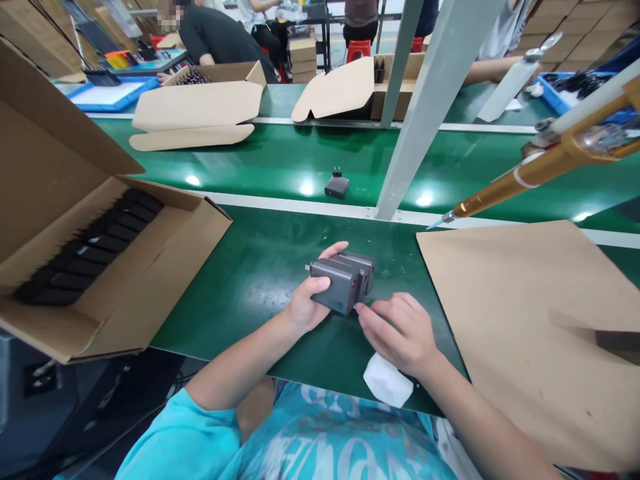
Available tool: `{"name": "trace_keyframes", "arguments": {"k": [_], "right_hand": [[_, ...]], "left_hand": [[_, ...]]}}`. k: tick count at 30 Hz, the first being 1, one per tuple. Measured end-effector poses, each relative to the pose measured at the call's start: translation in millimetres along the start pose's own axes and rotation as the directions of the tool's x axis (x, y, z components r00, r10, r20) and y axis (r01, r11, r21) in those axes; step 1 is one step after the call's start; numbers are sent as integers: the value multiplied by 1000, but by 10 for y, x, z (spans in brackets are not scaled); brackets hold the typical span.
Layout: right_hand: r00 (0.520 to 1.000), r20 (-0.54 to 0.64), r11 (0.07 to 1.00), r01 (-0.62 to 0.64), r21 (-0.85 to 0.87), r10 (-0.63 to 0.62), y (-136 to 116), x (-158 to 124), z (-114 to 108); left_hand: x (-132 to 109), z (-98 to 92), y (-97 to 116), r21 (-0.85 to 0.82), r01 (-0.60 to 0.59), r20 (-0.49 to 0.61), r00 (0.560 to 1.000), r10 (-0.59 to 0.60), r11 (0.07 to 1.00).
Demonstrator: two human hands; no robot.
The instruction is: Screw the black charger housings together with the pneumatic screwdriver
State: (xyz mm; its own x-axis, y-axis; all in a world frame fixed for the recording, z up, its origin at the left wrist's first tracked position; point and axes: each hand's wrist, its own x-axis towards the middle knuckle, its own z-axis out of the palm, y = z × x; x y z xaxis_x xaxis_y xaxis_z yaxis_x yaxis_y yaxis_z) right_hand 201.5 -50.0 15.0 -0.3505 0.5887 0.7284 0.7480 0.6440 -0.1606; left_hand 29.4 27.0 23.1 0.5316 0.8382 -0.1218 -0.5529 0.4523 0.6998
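Observation:
My left hand (310, 300) grips a small stack of dark grey plug-in chargers (334, 285), two or three side by side, over the green bench. The thumb presses on the nearest charger's flat side, and metal prongs stick out at its left end. My right hand (400, 330) is just right of the stack, fingers bent and slightly apart, with fingertips at the lower edge of the chargers. Whether they touch is hard to tell. Below my right hand lies a crumpled white cloth or tissue (387, 380).
An open cardboard box (170, 267) with rows of black chargers stands at left. A cardboard sheet (520, 300) lies at right, beneath a gold-coloured hanging tool (515, 190). Beyond a metal post (425, 107), one charger (337, 187) sits on the green belt (250, 163). People work behind.

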Motion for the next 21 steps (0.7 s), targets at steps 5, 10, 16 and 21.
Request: {"name": "trace_keyframes", "arguments": {"k": [5, 10, 16, 21], "right_hand": [[1000, 10, 1000, -2, -29, 2, 16, -5, 13], [999, 36, 1000, -8, -4, 8, 22, -36, 18], [999, 43, 1000, -7, -1, 7, 30, -46, 7], [999, 33, 1000, -27, 14, 26, 42, -49, 26]], "left_hand": [[-4, 17, 6, 5, 7, 7, 1000, -7, 1000], [-8, 14, -12, -16, 17, 1, 1000, -17, 1000], [-3, 7, -11, -20, 36, -12, 999, -36, 999], [4, 2, 4, -12, 51, -19, 998, -52, 999]]}}
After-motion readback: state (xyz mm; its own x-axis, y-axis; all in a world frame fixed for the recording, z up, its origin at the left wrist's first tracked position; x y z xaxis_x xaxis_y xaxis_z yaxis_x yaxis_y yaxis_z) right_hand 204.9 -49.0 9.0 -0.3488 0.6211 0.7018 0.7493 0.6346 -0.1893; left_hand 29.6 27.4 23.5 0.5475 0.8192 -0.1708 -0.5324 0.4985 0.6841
